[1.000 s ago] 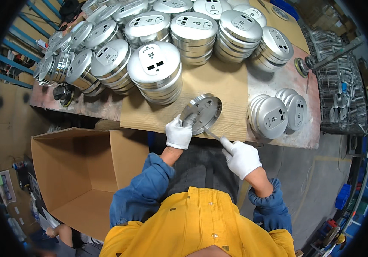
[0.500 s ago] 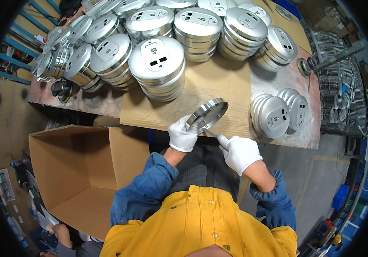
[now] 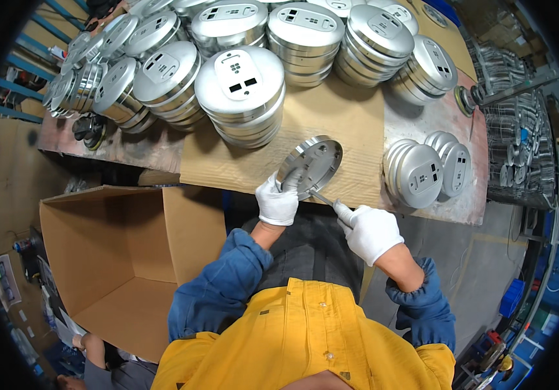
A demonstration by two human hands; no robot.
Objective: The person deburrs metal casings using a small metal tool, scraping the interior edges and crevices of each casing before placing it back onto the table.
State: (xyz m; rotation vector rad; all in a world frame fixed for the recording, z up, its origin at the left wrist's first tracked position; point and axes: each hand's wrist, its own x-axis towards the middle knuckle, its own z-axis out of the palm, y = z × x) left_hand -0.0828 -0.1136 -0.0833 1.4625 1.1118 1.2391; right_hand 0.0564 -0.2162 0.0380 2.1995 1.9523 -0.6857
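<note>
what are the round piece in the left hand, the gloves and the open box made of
Round piece: probably metal, shiny rim, judging by its bright reflections. Gloves: likely fabric, matte white, softly creased. Open box: apparently cardboard, matte brown, with thin flat panels.

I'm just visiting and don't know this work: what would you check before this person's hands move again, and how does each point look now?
1. Left hand has hold of the round metal piece: ok, gripped near its lower left edge, hollow side showing.
2. Right hand has hold of the thin tool: ok, pointed toward the piece.
3. Tool tip seated exactly where wanted: cannot tell, too small to see.
4. Both hands gloved: ok, white gloves.
5. Nearest tall stack apart from the held piece: ok, a gap shows between them.
6. Wrists covered: not ok, bare skin shows between gloves and blue sleeves.
</note>
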